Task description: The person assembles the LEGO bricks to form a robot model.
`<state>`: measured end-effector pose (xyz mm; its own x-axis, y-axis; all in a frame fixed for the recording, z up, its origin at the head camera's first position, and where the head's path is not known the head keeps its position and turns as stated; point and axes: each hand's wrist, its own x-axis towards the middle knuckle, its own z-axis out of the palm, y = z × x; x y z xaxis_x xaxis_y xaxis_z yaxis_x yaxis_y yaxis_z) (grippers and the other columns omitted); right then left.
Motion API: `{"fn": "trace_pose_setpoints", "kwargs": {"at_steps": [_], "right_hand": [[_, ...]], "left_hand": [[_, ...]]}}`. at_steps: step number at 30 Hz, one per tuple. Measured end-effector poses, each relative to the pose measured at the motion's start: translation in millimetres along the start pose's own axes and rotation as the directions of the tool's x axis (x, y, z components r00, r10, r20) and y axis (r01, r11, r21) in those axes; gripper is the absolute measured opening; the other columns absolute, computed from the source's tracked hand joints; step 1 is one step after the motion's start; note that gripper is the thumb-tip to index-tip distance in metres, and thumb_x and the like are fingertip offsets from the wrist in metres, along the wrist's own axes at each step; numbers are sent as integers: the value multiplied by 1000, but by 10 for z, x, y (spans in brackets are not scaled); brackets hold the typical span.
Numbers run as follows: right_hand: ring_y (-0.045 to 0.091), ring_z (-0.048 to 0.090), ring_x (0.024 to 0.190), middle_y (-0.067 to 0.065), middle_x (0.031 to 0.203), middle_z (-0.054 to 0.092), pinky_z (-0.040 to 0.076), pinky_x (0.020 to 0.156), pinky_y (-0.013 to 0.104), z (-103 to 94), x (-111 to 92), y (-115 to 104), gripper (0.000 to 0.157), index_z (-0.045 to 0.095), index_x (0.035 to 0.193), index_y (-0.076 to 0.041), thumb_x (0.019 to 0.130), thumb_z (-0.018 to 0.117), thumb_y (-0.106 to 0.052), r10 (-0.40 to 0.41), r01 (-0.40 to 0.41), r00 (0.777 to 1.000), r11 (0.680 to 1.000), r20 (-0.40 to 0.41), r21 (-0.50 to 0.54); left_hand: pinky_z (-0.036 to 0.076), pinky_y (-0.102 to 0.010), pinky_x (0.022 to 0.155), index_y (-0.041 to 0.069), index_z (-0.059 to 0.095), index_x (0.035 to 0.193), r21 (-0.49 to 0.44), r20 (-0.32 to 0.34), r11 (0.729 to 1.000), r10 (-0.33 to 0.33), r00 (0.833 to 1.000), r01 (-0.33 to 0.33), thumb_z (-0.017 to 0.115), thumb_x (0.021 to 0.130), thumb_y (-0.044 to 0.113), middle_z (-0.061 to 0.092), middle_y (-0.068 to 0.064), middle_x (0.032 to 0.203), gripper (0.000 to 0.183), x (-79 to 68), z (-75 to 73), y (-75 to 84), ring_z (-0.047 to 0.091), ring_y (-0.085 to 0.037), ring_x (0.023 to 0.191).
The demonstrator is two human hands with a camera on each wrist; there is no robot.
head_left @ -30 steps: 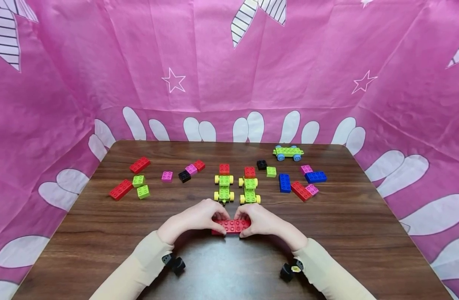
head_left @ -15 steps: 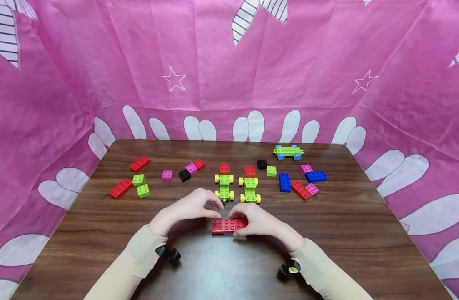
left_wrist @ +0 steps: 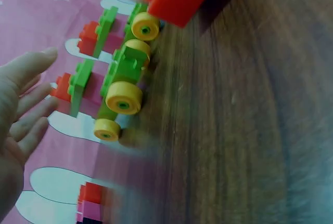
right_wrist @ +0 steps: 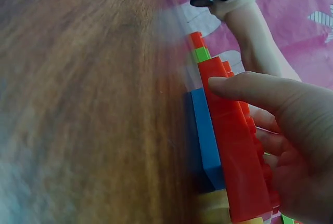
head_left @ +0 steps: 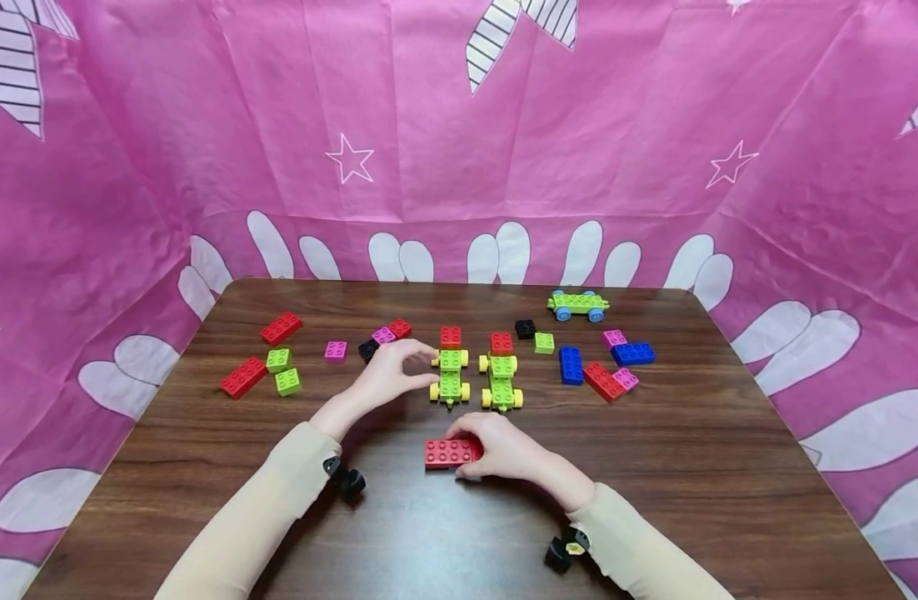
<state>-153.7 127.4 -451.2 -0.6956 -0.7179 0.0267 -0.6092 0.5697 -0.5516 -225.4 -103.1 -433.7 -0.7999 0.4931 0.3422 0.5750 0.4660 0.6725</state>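
Note:
My right hand (head_left: 504, 446) grips a row of red bricks (head_left: 447, 453) near the table's middle, thumb on the near side. A blue brick (right_wrist: 205, 135) lies beneath the red bricks (right_wrist: 234, 156) in the right wrist view. My left hand (head_left: 387, 375) is held with fingers apart and nothing between them, just left of a toy car (head_left: 450, 385) with yellow wheels. That car has a green base and stacked bricks with a red brick (head_left: 450, 335) at its far end. A matching car (head_left: 501, 387) stands to its right.
A green car base with blue wheels (head_left: 577, 306) stands at the back right. Blue bricks (head_left: 571, 366), a red brick (head_left: 603, 381) and pink bricks lie on the right. More red bricks (head_left: 243, 377) and lime bricks (head_left: 287, 382) lie on the left. Pink cloth surrounds the table (head_left: 714, 467).
My left hand has let go of the red bricks and moved away, up and left, to beside the left car. My right hand has shifted slightly left along the bricks, still holding them.

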Motion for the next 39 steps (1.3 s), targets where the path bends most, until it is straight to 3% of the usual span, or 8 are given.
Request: {"fn": "trace_pose_setpoints", "kwargs": {"at_steps": [6, 15, 25, 39], "right_hand": [[7, 57, 91, -4, 103, 68, 48, 82, 25, 12, 3, -12, 37, 68, 109, -13, 76, 80, -25, 14, -14, 1000, 1000, -1, -7], [8, 58, 92, -3, 104, 69, 49, 83, 26, 20, 0, -13, 36, 68, 109, -12, 78, 79, -26, 27, -27, 1000, 1000, 5, -10], [8, 59, 93, -3, 104, 69, 49, 84, 27, 19, 15, -25, 37, 68, 109, -12, 77, 80, -26, 27, -27, 1000, 1000, 15, -11], [8, 59, 91, -3, 102, 69, 49, 81, 26, 22, 41, -32, 35, 69, 107, -11, 76, 80, -24, 6, -6, 1000, 999, -2, -33]], "left_hand": [[48, -47, 96, -1, 57, 126, -4, -7, 999, -32, 999, 32, 81, 77, 20, 63, -19, 120, 58, 136, -3, -53, 59, -32, 110], [38, -46, 108, 2, 35, 147, -15, 122, 992, -121, 985, 124, 83, 76, 23, 45, -16, 146, 88, 280, 23, -115, 45, -33, 132], [35, -49, 110, 6, 29, 150, -33, 193, 981, -181, 964, 191, 82, 77, 26, 38, -14, 151, 93, 351, 93, -183, 38, -33, 137], [39, -50, 107, 5, 32, 149, -19, 192, 979, -195, 962, 203, 81, 78, 27, 38, -17, 150, 89, 366, 132, -180, 43, -36, 132]]}}
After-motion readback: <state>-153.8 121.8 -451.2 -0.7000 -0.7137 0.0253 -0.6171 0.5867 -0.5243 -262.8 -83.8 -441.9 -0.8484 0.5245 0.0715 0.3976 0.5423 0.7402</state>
